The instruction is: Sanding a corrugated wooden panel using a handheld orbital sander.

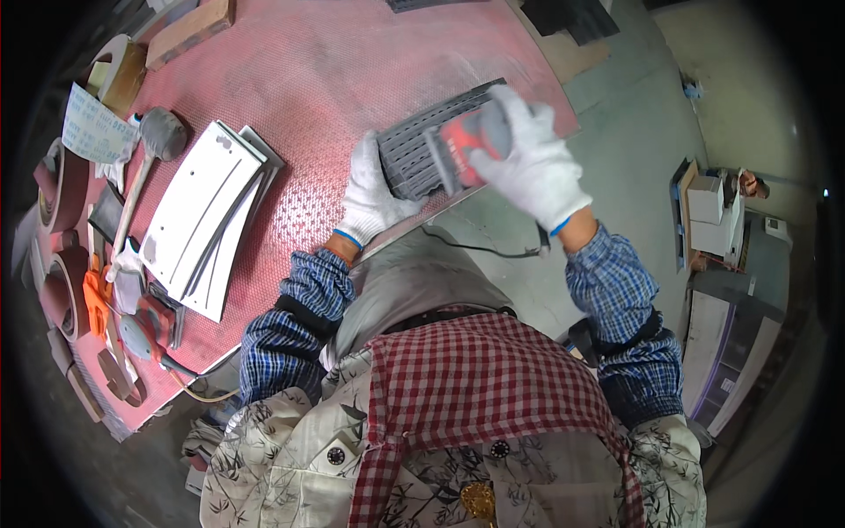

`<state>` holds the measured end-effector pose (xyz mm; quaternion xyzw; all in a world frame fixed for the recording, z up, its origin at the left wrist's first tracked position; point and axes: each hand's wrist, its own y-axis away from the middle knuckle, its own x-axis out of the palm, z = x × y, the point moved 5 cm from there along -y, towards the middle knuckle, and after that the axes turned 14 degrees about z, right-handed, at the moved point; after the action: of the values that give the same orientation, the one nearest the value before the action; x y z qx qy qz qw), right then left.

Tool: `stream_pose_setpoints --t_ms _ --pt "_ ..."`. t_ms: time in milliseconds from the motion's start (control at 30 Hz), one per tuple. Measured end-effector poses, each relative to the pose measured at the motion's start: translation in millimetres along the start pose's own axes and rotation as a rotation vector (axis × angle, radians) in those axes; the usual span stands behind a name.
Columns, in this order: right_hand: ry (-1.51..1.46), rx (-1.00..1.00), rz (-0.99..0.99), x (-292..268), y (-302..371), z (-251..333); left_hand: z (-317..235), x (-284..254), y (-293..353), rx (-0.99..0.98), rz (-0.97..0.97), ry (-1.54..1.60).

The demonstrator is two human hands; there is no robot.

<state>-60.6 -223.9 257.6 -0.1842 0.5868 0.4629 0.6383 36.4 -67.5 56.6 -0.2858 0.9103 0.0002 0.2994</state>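
Observation:
A dark grey slotted panel [414, 141] lies at a slant near the front edge of the red table. My left hand [374, 194], in a white glove, grips the panel's left end, with the thumb along its near side. In my right hand [537, 163], also gloved in white, is a red and grey power sander [465, 148]. The sander's flat pad stands on edge against the right part of the panel; whether it touches the surface is hard to make out. A dark power cord [493, 253] hangs below the right wrist.
To the left lies a stack of curved white panels [202, 211]. Beyond it are a mallet [165, 132], abrasive rolls [66, 189], an orange-handled tool [95, 295] and another corded tool [141, 334]. A wooden block [189, 33] sits far left. The table's edge [563, 106] drops to the floor at right.

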Motion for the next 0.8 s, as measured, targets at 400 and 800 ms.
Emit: stream_pose_setpoints --t_ms 400,800 --pt "0.008 0.125 0.019 -8 -31 25 -4 4 -4 0.090 -0.023 -0.033" --pt "0.102 -0.079 -0.015 8 -22 62 -13 -2 -9 0.117 0.015 0.056"
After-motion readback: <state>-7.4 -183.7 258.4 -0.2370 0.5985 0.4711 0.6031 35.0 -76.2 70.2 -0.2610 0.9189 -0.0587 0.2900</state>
